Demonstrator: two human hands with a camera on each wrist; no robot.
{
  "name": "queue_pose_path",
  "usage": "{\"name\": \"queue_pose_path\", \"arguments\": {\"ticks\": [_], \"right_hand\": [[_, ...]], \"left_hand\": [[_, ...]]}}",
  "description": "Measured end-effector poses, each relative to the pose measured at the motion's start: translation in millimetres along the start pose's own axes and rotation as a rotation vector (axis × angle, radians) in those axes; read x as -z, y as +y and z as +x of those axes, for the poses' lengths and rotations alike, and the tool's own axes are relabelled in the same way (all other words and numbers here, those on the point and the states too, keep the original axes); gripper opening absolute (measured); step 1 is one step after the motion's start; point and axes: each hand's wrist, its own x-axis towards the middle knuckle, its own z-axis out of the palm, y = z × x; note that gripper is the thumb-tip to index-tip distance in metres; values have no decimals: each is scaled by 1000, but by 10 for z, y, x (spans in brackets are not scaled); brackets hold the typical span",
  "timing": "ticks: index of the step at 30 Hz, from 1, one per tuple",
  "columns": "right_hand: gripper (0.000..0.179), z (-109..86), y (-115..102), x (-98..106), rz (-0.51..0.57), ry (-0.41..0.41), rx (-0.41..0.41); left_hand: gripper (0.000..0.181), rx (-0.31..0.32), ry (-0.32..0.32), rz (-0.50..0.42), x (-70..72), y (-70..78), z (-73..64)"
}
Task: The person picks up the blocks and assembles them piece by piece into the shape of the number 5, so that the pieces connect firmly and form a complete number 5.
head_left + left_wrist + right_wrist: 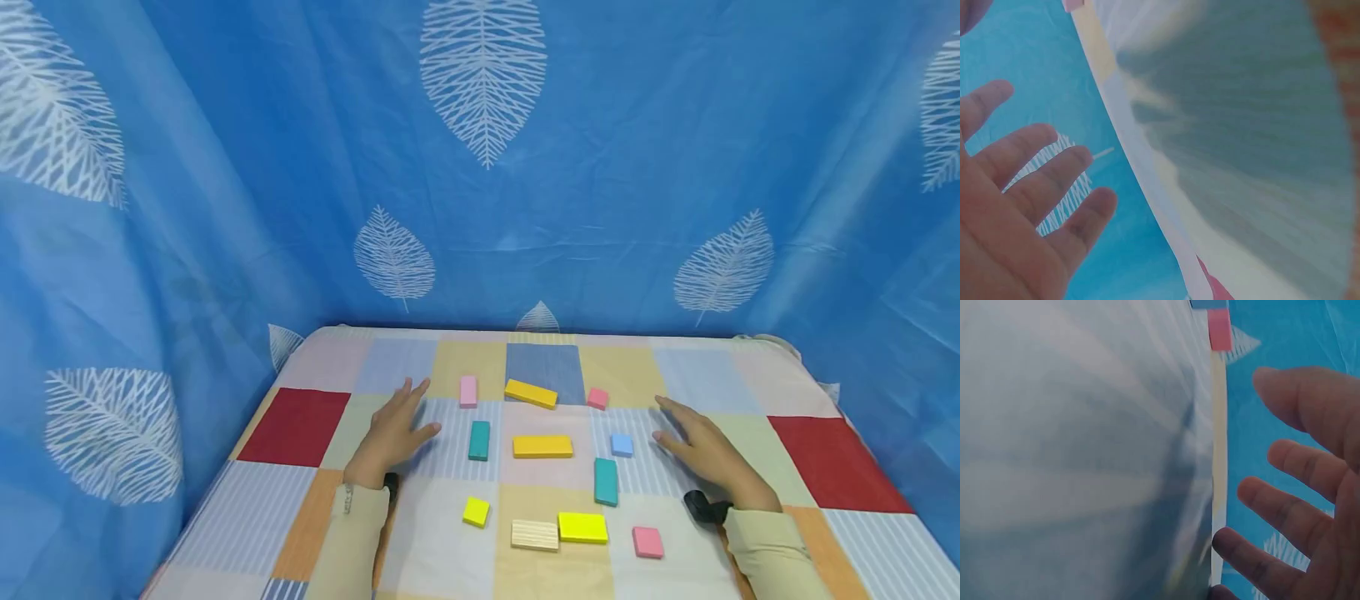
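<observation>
Both hands hover at the sides of a loose spread of coloured blocks, holding nothing. Nearest to my left hand [392, 433], fingers extended and thumb apart, are a teal block [478, 440] and a light pink block [468, 392]. My right hand [701, 450] has its fingers extended too, closest to a small blue block [621, 444]; a second teal block [606, 482] and a reddish-pink block [597, 398] lie beyond. Two orange-yellow blocks, one tilted [531, 393] and one level [542, 447], occupy the middle. The wrist views show spread fingers above the cloth.
Toward the front lie a small yellow block [476, 512], a ribbed wooden block [535, 535] touching or nearly touching a longer yellow block [582, 527], and a pink block [647, 542]. A patchwork cloth [292, 427] covers the table. Blue leaf-print curtains [600, 208] surround its back and sides.
</observation>
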Motion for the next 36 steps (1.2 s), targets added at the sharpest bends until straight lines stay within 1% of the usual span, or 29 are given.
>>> {"name": "queue_pose_path", "arguments": {"ticks": [3,7,10,13,17,20,23,25,27,32,34,36], "right_hand": [[69,35,8,-17,0,-21,12],[65,117,-5,-26,28,-35,57],[60,180,-14,-20,57,-31,102],[55,249,-20,-23,70,-20,147],[54,334,-42,-32,103,-31,161],[54,401,-58,-37,152,-57,155],[51,491,-67,-42,207,-80,170],[50,562,-66,-44,246,-96,176],[49,633,-68,-45,289,-111,188],[50,758,-84,-53,348,-152,192],[50,792,-91,-59,355,-164,185],[50,826,-98,-53,364,-180,190]], "left_hand": [[77,5,-52,-33,-13,4,86],[75,-5,-92,-52,-42,6,205],[74,-15,-108,-76,-73,26,296],[72,-12,-122,-102,-89,41,374],[70,-11,-145,-142,-92,41,454],[70,-31,-184,-180,-78,26,514],[71,-41,-221,-201,-61,14,566],[72,-28,-237,-212,-57,19,591],[72,-17,-241,-218,-71,28,622],[74,50,-219,-245,-132,63,699],[75,77,-211,-250,-151,74,723],[75,87,-207,-248,-164,89,741]]}}
